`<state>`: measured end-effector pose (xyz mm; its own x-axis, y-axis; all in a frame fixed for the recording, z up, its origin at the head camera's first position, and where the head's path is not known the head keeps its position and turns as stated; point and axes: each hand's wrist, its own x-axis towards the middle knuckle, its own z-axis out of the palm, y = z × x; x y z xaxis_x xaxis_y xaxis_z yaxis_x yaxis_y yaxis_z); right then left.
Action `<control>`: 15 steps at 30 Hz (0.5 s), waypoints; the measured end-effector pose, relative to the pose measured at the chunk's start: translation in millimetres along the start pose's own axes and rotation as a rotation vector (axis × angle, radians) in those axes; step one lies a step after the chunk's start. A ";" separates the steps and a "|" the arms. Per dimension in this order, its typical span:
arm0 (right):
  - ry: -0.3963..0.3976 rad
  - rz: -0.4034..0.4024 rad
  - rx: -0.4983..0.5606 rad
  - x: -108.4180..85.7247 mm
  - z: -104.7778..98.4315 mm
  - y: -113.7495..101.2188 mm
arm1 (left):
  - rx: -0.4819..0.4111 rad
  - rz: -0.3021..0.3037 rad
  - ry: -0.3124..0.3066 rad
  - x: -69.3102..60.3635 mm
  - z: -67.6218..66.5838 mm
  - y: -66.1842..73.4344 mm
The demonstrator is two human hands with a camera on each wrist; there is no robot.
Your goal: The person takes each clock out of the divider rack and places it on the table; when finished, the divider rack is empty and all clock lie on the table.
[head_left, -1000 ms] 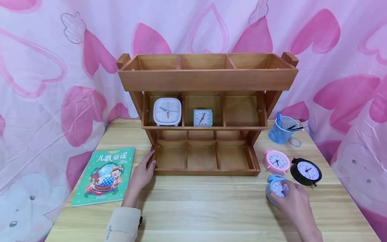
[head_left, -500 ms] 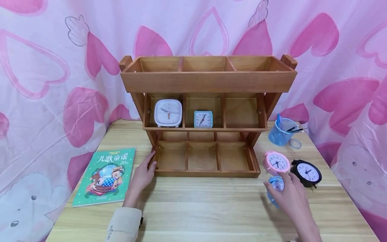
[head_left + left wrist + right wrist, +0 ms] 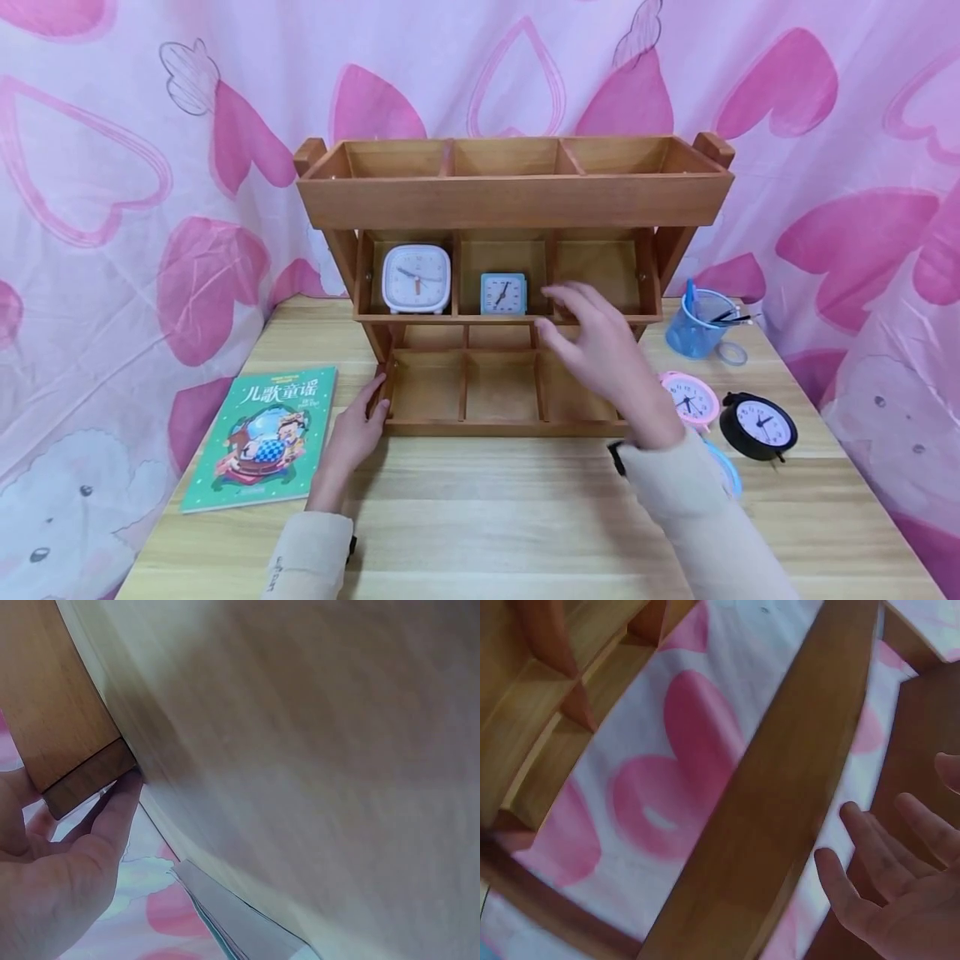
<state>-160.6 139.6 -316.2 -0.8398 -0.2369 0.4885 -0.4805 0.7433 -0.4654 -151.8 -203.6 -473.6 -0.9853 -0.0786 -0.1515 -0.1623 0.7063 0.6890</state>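
My left hand (image 3: 351, 446) holds the lower left end of the brown wooden shelf (image 3: 517, 202). In the left wrist view its thumb and fingers lie on either side of the wooden end piece (image 3: 90, 776). My right hand (image 3: 600, 346), fingers spread and holding nothing, is raised in front of the middle tier's right part. Close to its fingertips is a small light-blue square clock (image 3: 503, 294) in the middle compartment. A white square clock (image 3: 416, 279) stands in the left one. A blue round clock (image 3: 726, 468) is mostly hidden by my right sleeve.
Right of the shelf lie a pink alarm clock (image 3: 692, 402), partly covered by my arm, and a black alarm clock (image 3: 759, 427). Behind them are a blue mesh pen cup (image 3: 693, 332) and a tape roll (image 3: 732, 353). A green book (image 3: 262, 437) lies left.
My right hand has left the blue round clock and moved up and left to the shelf's middle tier. The left hand stays on the shelf's side.
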 end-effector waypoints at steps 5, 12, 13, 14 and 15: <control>-0.107 -0.032 -0.065 45.2 25.2 2.8 | -0.007 0.001 0.004 -1.8 1.4 2.8; -0.257 0.051 -0.167 61.6 43.5 7.0 | -0.024 -0.009 0.005 -1.4 0.6 3.2; -0.257 0.049 -0.164 62.1 44.3 6.6 | -0.022 -0.010 0.009 -1.1 0.2 2.7; -0.252 0.046 -0.159 62.4 44.7 6.1 | -0.017 -0.009 0.011 -0.9 -0.2 2.2; -0.247 0.043 -0.152 62.5 45.1 5.8 | -0.015 -0.010 0.013 -0.7 -0.6 1.8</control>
<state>-227.3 100.9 -321.7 -0.9035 -0.3346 0.2679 -0.4156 0.8368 -0.3565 -151.5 -202.7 -471.9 -0.9843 -0.0947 -0.1493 -0.1727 0.6946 0.6984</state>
